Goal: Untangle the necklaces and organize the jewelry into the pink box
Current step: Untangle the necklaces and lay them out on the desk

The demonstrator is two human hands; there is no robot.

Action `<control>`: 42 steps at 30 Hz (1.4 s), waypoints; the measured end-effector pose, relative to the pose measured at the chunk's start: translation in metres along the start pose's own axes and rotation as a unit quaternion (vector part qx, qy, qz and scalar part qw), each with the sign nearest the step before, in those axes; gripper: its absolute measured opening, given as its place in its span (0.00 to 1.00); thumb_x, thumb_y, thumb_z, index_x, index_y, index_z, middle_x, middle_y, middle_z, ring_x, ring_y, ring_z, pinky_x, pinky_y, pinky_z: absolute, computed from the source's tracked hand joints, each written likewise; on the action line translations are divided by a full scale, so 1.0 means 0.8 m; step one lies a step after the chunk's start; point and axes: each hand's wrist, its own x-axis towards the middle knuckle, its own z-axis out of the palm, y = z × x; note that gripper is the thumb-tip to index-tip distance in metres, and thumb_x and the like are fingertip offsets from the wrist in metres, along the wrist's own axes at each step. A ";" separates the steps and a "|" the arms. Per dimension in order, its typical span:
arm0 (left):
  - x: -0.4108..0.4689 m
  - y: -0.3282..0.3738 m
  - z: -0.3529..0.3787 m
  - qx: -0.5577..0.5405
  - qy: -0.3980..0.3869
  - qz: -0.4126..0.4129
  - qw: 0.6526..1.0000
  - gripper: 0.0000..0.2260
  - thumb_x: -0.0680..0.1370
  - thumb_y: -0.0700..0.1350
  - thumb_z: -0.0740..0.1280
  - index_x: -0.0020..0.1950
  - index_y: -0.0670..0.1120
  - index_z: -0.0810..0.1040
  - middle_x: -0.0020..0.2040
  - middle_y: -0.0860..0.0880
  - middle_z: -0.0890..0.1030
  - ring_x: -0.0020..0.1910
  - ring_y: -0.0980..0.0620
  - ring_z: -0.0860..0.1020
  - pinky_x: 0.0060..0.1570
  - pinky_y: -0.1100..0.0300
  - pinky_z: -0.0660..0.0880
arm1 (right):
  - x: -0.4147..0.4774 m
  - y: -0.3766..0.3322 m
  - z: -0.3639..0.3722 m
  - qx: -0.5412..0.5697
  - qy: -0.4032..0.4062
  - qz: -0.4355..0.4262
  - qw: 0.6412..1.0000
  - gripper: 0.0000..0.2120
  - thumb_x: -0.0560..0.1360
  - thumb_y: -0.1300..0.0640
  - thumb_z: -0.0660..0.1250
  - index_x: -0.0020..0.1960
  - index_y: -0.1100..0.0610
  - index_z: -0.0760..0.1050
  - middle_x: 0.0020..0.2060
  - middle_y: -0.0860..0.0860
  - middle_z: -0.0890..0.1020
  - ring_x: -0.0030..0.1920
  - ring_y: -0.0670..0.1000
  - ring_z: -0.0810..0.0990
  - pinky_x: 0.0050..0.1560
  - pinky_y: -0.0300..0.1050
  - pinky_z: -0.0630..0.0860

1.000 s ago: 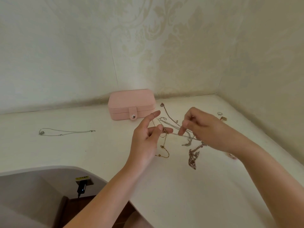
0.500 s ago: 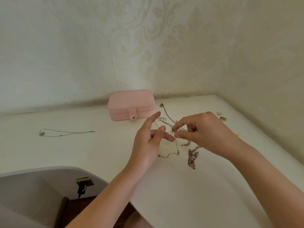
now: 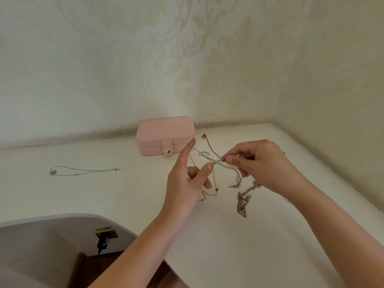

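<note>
A knot of tangled necklaces [image 3: 216, 163] is held just above the white table [image 3: 228, 246], in front and to the right of the pink box [image 3: 166, 132], which is kept shut by its snapped tab. The knot is pinched by the right hand [image 3: 261, 165] between thumb and fingertip. The left hand [image 3: 187, 183] is spread loose, a strand draped over its raised forefinger (nothing is gripped). One separate thin necklace [image 3: 83, 171] is laid out well to the left.
</note>
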 end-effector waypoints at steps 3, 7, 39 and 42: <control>-0.001 0.001 0.000 0.012 0.013 0.004 1.000 0.25 0.78 0.44 0.67 0.72 0.55 0.64 0.27 0.51 0.78 0.25 0.62 0.71 0.30 0.74 0.65 | 0.000 0.000 0.000 -0.009 -0.002 -0.008 1.000 0.06 0.75 0.53 0.68 0.41 0.49 0.81 0.19 0.45 0.64 0.23 0.46 0.61 0.25 0.34 0.62; -0.002 -0.001 0.001 0.027 0.012 0.005 1.000 0.21 0.80 0.40 0.62 0.71 0.56 0.66 0.28 0.49 0.80 0.22 0.61 0.69 0.27 0.73 0.64 | -0.001 0.000 0.001 -0.086 0.021 -0.047 0.995 0.07 0.77 0.55 0.65 0.43 0.51 0.80 0.16 0.46 0.65 0.20 0.47 0.63 0.25 0.31 0.62; 0.023 0.016 0.002 -0.129 0.036 0.027 0.991 0.23 0.77 0.35 0.66 0.68 0.55 0.69 0.44 0.49 0.84 0.48 0.54 0.81 0.51 0.65 0.73 | -0.009 -0.016 -0.012 -0.002 0.011 -0.105 0.994 0.09 0.80 0.52 0.56 0.43 0.53 0.69 0.22 0.53 0.68 0.24 0.47 0.63 0.26 0.38 0.63; 0.023 0.031 0.009 -0.206 0.001 0.004 0.978 0.25 0.75 0.34 0.67 0.68 0.53 0.68 0.44 0.46 0.83 0.47 0.53 0.81 0.50 0.63 0.77 | -0.009 -0.020 -0.018 0.056 0.003 -0.087 0.995 0.12 0.80 0.51 0.57 0.41 0.55 0.70 0.21 0.49 0.68 0.24 0.47 0.64 0.27 0.36 0.64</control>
